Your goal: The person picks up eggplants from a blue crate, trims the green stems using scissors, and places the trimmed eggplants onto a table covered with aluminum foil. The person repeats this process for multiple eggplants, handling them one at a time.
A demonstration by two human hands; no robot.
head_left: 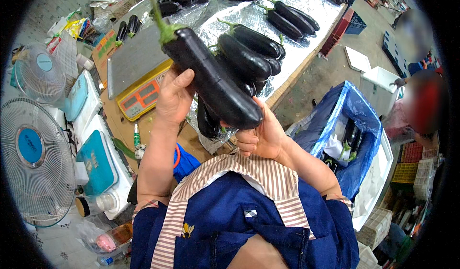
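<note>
Two hands, left hand (pixel 173 98) and right hand (pixel 261 135), together held one long eggplant (pixel 211 77). Two round fans (pixel 36 161) stood at the left. One yellow weighing scale (pixel 139 84) sat on the table. One blue-lined crate (pixel 352 120) stood right. Loose eggplants (pixel 287 17) on the foil numbered over a dozen; exact count unclear.

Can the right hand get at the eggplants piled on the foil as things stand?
Probably not at once: the right hand is under the tip of the held eggplant, which the left hand also grips. The foil pile lies just beyond, unblocked.
</note>
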